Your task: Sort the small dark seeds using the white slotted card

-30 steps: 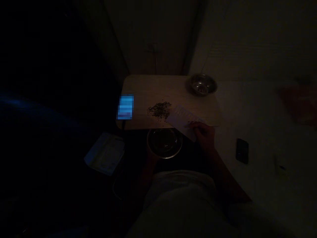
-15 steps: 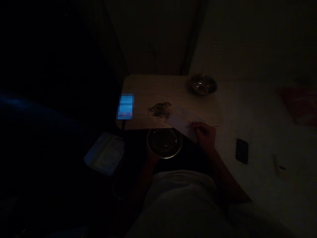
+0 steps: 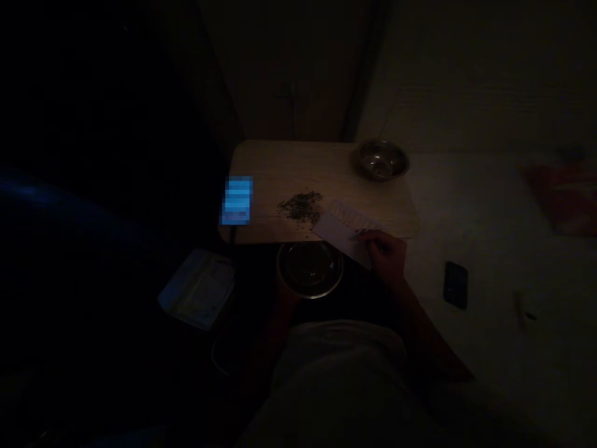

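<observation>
My right hand (image 3: 386, 252) is closed on the edge of a pale flat card (image 3: 339, 231) that has a printed band along its far side. The card's left corner lies close to a loose heap of small dark seeds or grains (image 3: 301, 206) on the wooden tabletop (image 3: 280, 165). Just under the table's near edge, my left hand (image 3: 288, 294) holds a round metal bowl (image 3: 339, 277) by its left side. That hand's fingers are mostly hidden beneath the bowl and in the dark. What lies inside the bowl is too dark to make out.
A second metal bowl (image 3: 383, 160) stands at the table's back right with something small in it. A lit screen (image 3: 237, 200) is at the left edge. A dark phone (image 3: 456, 285) lies on the pale surface to the right. An open-looking box (image 3: 198, 289) sits lower left.
Almost nothing has moved. The card's left part now looks bare, where dark specks showed along it before; both hands and the bowl stay in place.
</observation>
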`<state>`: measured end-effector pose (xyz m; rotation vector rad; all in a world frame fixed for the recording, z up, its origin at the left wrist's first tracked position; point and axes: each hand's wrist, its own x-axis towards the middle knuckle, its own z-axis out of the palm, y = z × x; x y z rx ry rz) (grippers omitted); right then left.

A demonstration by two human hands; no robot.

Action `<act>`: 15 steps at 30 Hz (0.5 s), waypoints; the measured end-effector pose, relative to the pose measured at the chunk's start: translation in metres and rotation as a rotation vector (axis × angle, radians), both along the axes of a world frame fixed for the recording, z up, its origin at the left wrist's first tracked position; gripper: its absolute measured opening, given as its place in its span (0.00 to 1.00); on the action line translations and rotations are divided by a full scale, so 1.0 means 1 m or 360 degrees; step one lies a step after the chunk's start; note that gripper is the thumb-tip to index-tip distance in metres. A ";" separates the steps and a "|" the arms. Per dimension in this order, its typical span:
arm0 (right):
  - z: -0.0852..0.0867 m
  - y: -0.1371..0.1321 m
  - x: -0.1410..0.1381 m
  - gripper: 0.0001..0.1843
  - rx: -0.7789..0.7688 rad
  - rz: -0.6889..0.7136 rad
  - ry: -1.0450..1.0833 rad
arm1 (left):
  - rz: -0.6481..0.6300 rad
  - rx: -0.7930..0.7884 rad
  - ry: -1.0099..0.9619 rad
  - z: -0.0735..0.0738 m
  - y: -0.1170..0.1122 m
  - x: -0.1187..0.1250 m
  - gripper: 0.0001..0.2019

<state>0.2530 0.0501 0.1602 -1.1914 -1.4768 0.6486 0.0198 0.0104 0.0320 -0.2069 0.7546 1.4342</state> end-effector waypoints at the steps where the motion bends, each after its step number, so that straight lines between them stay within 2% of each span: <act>1: 0.000 0.000 0.000 0.11 0.0006 -0.0007 -0.0003 | 0.0010 -0.0001 0.0014 0.000 0.000 0.000 0.24; 6: 0.003 0.000 -0.002 0.11 0.0002 -0.0031 -0.0038 | 0.0156 0.0074 0.0141 0.001 -0.004 0.002 0.20; 10: 0.001 0.000 -0.001 0.10 -0.0023 0.0009 -0.0030 | 0.0096 0.0065 0.0136 0.000 -0.002 0.001 0.22; 15: 0.004 0.000 -0.001 0.10 0.0041 -0.0060 -0.0053 | 0.0105 0.0063 0.0201 -0.003 -0.002 0.000 0.21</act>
